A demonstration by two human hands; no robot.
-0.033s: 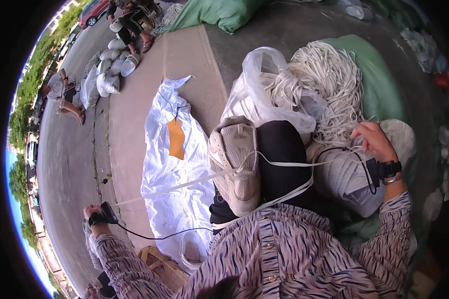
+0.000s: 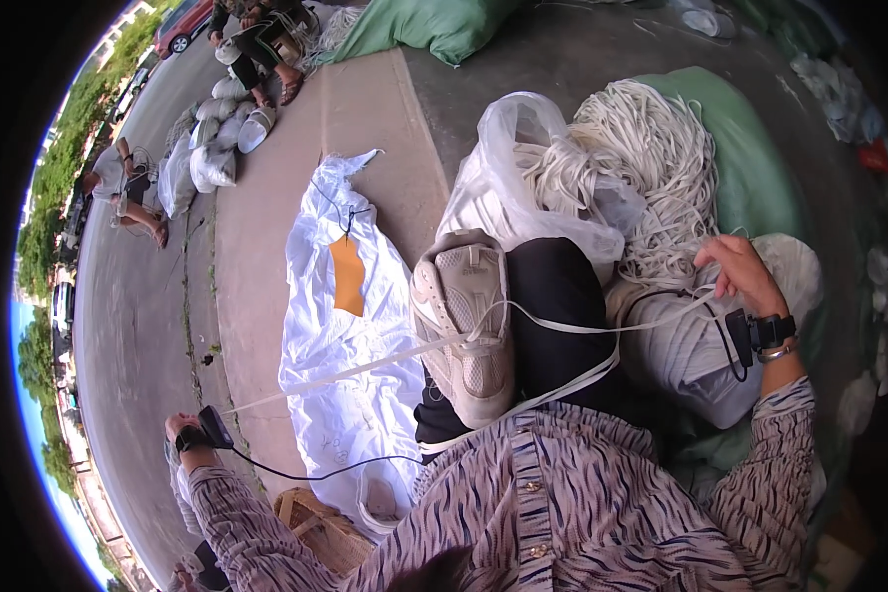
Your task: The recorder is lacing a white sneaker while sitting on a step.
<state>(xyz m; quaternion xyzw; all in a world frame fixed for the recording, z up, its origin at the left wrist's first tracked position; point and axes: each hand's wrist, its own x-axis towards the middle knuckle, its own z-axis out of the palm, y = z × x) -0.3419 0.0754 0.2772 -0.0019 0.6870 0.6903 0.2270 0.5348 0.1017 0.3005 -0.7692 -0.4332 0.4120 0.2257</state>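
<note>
A beige sneaker point(image 2: 464, 331) rests on my lap, against the black-clothed leg, its toe toward me. A pale flat shoelace point(image 2: 365, 368) runs from its upper to both sides. At the far left my left hand point(image 2: 181, 425) is closed at one end, the lace stretched straight; the wrist strap partly hides its fingers. My right hand point(image 2: 743, 268), curled with fingers pinched, holds the other stretch above a bulging whitish bag point(image 2: 686, 345). A further loop of lace hangs beside the shoe.
A large bundle of pale laces point(image 2: 656, 168) lies beside a clear plastic bag point(image 2: 508, 148) and a green sack point(image 2: 750, 168). To the left lie a white sack point(image 2: 340, 355) with an orange patch and a wicker basket point(image 2: 321, 533). Two people sit farther off among bags.
My right hand has risen slightly, and the lace running to it is raised a little. My left hand has dropped very slightly. The sneaker stays in place.
</note>
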